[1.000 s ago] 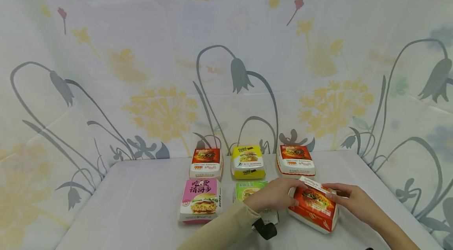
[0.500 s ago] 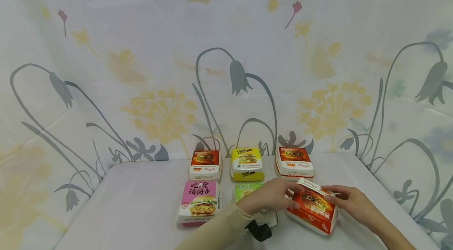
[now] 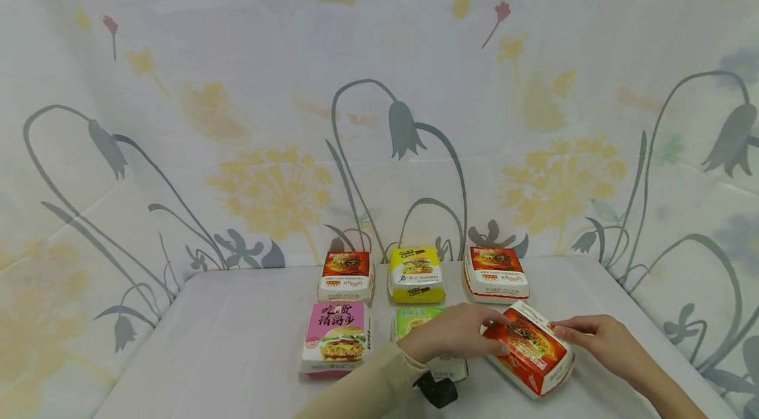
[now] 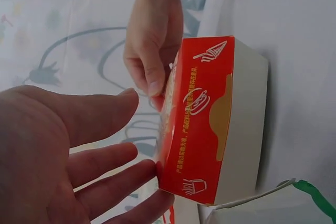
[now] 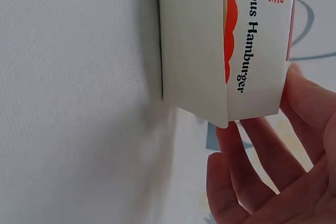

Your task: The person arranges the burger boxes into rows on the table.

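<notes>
A red-and-white burger box (image 3: 530, 346) sits skewed on the table between both hands at the right of the head view. My left hand (image 3: 453, 333) is at its left side; in the left wrist view the fingertips (image 4: 149, 171) touch an edge of the red lid while the thumb stays apart from it. With thumb and fingers my right hand (image 3: 599, 343) pinches the far right corner. The right wrist view shows the thumb (image 5: 302, 85) on the lid's edge and fingers behind the white side. A green burger box (image 3: 412, 317) lies partly hidden under my left hand.
Behind stand a red-topped box (image 3: 346, 274), a yellow box (image 3: 417, 276) and another red-topped box (image 3: 497, 274) in a row. A pink burger box (image 3: 337, 338) is left of the green one. The white table (image 3: 207, 340) meets a flower-printed cloth (image 3: 296, 76) at the back.
The red burger box has turned, so its right side now shows more. My right hand has shifted slightly right with its corner; the left hand stays beside the box.
</notes>
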Available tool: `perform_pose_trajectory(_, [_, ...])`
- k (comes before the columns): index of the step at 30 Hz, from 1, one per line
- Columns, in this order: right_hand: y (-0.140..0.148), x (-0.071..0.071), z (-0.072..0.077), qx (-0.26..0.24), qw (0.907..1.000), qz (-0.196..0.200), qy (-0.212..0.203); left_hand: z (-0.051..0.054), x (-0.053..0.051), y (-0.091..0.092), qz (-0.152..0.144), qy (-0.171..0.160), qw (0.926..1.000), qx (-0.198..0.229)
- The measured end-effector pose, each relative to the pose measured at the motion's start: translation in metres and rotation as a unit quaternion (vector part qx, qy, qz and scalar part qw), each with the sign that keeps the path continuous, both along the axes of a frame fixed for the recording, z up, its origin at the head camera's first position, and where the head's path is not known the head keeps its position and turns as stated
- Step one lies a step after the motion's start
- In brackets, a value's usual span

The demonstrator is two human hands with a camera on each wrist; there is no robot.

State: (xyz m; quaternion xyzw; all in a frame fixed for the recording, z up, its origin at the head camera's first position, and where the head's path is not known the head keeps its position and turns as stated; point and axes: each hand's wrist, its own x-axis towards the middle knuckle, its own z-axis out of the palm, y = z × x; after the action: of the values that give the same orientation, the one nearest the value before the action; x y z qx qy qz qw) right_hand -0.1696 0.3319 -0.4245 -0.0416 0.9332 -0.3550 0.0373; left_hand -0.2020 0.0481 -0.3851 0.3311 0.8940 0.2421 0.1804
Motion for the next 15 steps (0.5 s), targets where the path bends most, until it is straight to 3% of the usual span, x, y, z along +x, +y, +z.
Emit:
perform_pose_trajectory(6, [0.002,0.000,-0.004,-0.022,0.9997,0.010,0.011,-0.002,-0.003,0.001,0.012,-0.002,0.9997,0.021])
perform_pose_trajectory(15, [0.004,-0.004,-0.006,-0.076,0.9964,0.015,-0.034,-0.011,-0.007,0.007,-0.003,0.055,0.9984,0.010])
